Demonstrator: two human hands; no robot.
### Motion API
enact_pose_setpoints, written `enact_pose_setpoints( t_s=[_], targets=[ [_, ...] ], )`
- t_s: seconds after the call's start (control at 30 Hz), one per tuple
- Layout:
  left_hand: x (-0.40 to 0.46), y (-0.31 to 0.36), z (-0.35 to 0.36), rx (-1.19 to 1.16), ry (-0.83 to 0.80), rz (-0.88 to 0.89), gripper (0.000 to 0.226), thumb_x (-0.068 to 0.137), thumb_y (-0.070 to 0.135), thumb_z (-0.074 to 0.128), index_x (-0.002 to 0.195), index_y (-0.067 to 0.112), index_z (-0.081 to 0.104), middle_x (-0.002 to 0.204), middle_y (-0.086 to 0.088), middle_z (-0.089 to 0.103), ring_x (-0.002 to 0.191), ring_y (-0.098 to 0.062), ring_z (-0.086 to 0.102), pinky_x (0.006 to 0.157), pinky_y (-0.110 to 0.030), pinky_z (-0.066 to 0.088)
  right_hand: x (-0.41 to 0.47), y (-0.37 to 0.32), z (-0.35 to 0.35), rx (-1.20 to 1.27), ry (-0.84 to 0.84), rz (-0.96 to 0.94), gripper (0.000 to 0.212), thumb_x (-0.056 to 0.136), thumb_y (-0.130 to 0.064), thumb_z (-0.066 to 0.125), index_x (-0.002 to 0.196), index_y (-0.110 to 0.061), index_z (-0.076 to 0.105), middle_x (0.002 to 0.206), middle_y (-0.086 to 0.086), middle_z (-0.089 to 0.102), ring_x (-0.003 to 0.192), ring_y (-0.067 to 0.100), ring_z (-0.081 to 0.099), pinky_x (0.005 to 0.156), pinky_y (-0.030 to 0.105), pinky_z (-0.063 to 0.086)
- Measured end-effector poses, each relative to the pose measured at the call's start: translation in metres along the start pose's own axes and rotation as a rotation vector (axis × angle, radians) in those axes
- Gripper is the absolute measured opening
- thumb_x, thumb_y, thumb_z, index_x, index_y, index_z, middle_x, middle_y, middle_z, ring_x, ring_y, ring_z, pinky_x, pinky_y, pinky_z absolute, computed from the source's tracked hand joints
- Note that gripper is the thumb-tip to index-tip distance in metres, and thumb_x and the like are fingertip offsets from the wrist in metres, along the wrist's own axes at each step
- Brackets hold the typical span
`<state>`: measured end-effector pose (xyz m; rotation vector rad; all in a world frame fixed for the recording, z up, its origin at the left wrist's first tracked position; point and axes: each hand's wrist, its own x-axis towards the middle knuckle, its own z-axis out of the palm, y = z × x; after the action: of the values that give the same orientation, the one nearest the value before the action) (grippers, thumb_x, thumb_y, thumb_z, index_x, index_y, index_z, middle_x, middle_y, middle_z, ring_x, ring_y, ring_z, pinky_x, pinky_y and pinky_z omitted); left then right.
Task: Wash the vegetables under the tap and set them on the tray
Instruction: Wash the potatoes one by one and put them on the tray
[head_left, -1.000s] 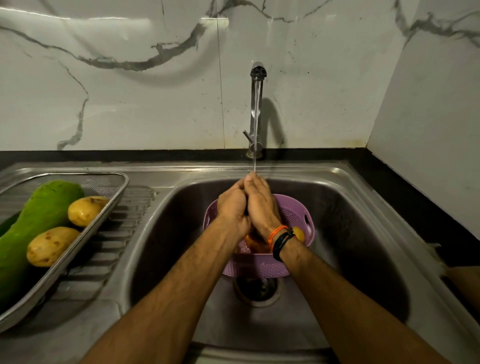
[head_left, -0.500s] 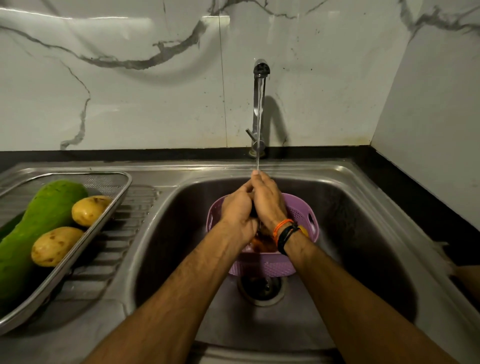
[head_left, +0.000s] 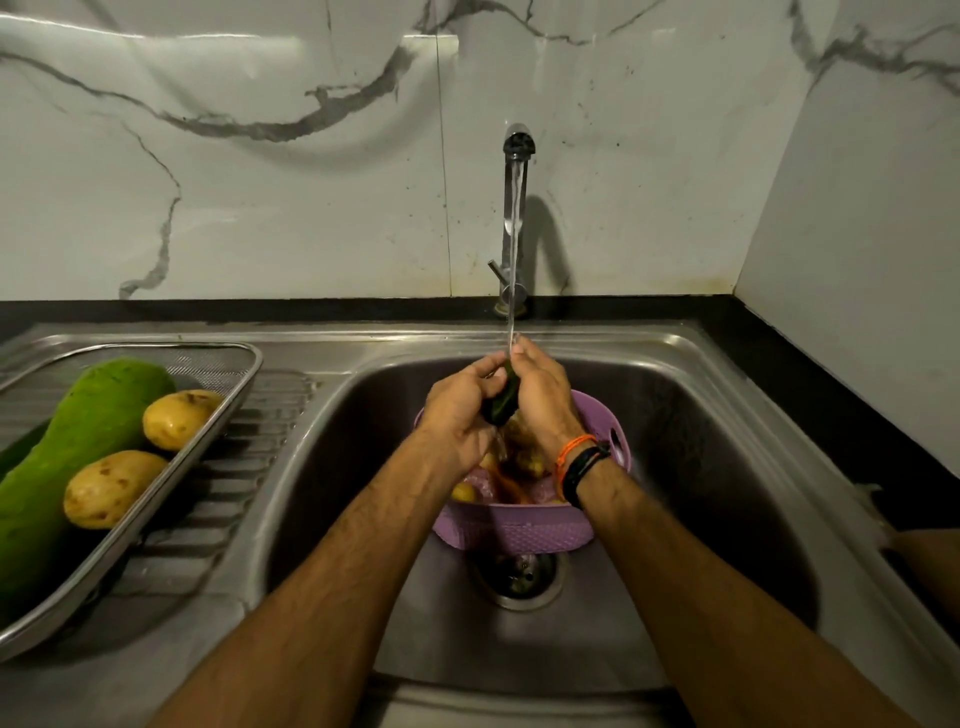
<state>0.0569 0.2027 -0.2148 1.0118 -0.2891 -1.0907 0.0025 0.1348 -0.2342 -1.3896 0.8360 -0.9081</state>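
Note:
Water runs from the steel tap (head_left: 517, 156) onto a small dark green vegetable (head_left: 501, 400) that I hold over the sink. My left hand (head_left: 460, 410) grips its lower end and my right hand (head_left: 543, 395) wraps its upper side. Below them a purple plastic basket (head_left: 519, 530) stands in the sink basin (head_left: 701, 441), holding potatoes and other vegetables, partly hidden by my wrists. On the left drainboard a steel mesh tray (head_left: 228, 395) carries a long light green gourd (head_left: 78, 447) and two potatoes (head_left: 179, 418), (head_left: 111, 488).
The sink drain (head_left: 519, 577) lies just in front of the basket. A ridged drainboard (head_left: 223, 483) runs between tray and basin. A black counter strip (head_left: 810, 374) and marble walls close in the back and right side.
My hands have parted slightly, so the dark green vegetable now shows between them under the stream. The camera view has shifted a little.

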Motion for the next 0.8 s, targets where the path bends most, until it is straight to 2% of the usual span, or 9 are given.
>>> enact_pose_setpoints(
  t_s=[0.1, 0.17, 0.23, 0.33, 0.47, 0.53, 0.6, 0.7, 0.8],
  targets=[
    [0.006, 0.007, -0.013, 0.020, 0.054, -0.008, 0.035, 0.096, -0.005, 0.045, 0.128, -0.001, 0.060, 0.126, -0.021, 0.063, 0.120, -0.032, 0.060, 0.097, -0.040, 0.052, 0.009, 0.001, -0.010, 0.139, 0.076, 0.075, 0.036, 0.096, -0.002, 0.051, 0.132, -0.007, 0.057, 0.129, 0.011, 0.061, 0.120, 0.022, 0.057, 0.107, 0.038, 0.044],
    [0.012, 0.010, -0.025, 0.019, 0.081, -0.025, 0.032, 0.095, -0.002, 0.051, 0.125, -0.003, 0.061, 0.126, -0.024, 0.062, 0.117, -0.034, 0.061, 0.100, -0.046, 0.051, 0.008, 0.002, -0.014, 0.251, 0.070, 0.144, 0.029, 0.095, 0.001, 0.053, 0.122, -0.004, 0.062, 0.112, 0.009, 0.067, 0.106, 0.021, 0.064, 0.094, 0.035, 0.053],
    [0.016, 0.012, -0.033, -0.004, 0.108, -0.051, 0.029, 0.094, 0.001, 0.054, 0.121, -0.003, 0.061, 0.126, -0.027, 0.061, 0.115, -0.037, 0.063, 0.099, -0.049, 0.052, 0.005, 0.003, -0.016, 0.320, 0.035, 0.196, 0.026, 0.093, -0.002, 0.058, 0.118, -0.005, 0.063, 0.100, 0.007, 0.069, 0.092, 0.017, 0.066, 0.080, 0.028, 0.055],
    [0.021, 0.014, -0.039, -0.086, 0.146, -0.072, 0.024, 0.094, 0.008, 0.058, 0.116, 0.000, 0.061, 0.127, -0.028, 0.060, 0.111, -0.038, 0.064, 0.097, -0.050, 0.053, 0.005, 0.003, -0.016, 0.405, 0.022, 0.238, 0.023, 0.089, 0.001, 0.064, 0.111, -0.005, 0.066, 0.093, 0.007, 0.070, 0.086, 0.017, 0.067, 0.070, 0.026, 0.057],
    [0.022, 0.013, -0.040, -0.138, 0.207, -0.092, 0.017, 0.101, 0.020, 0.051, 0.105, 0.006, 0.062, 0.124, -0.020, 0.061, 0.116, -0.034, 0.061, 0.099, -0.047, 0.052, 0.005, 0.004, -0.014, 0.482, 0.086, 0.263, 0.016, 0.086, 0.006, 0.065, 0.098, -0.005, 0.068, 0.090, 0.009, 0.070, 0.086, 0.020, 0.068, 0.073, 0.029, 0.059],
    [0.020, 0.011, -0.039, -0.140, 0.249, -0.105, 0.023, 0.104, 0.024, 0.045, 0.098, 0.007, 0.060, 0.112, -0.018, 0.061, 0.111, -0.030, 0.060, 0.094, -0.045, 0.052, 0.006, 0.005, -0.016, 0.497, 0.134, 0.268, 0.019, 0.086, 0.007, 0.066, 0.104, -0.001, 0.068, 0.086, 0.008, 0.069, 0.081, 0.017, 0.067, 0.073, 0.029, 0.058],
    [0.017, 0.009, -0.037, -0.163, 0.270, -0.098, 0.030, 0.106, 0.027, 0.041, 0.101, 0.003, 0.058, 0.105, -0.019, 0.058, 0.101, -0.030, 0.059, 0.091, -0.045, 0.051, 0.008, 0.006, -0.018, 0.509, 0.173, 0.276, 0.023, 0.085, 0.007, 0.067, 0.107, 0.001, 0.067, 0.084, 0.009, 0.069, 0.077, 0.017, 0.067, 0.072, 0.029, 0.058],
    [0.017, 0.008, -0.035, -0.227, 0.280, -0.070, 0.036, 0.106, 0.028, 0.039, 0.114, -0.002, 0.057, 0.116, -0.021, 0.059, 0.095, -0.029, 0.060, 0.087, -0.041, 0.052, 0.011, 0.006, -0.021, 0.520, 0.235, 0.271, 0.024, 0.084, 0.006, 0.068, 0.108, 0.002, 0.066, 0.084, 0.009, 0.068, 0.078, 0.017, 0.067, 0.074, 0.030, 0.058],
    [0.016, 0.006, -0.031, -0.215, 0.248, -0.073, 0.037, 0.106, 0.031, 0.038, 0.105, 0.000, 0.058, 0.120, -0.021, 0.059, 0.110, -0.032, 0.059, 0.091, -0.041, 0.050, 0.015, 0.006, -0.023, 0.510, 0.280, 0.265, 0.016, 0.086, 0.003, 0.067, 0.099, -0.004, 0.067, 0.085, 0.007, 0.067, 0.083, 0.018, 0.066, 0.066, 0.025, 0.056]
  ],
)
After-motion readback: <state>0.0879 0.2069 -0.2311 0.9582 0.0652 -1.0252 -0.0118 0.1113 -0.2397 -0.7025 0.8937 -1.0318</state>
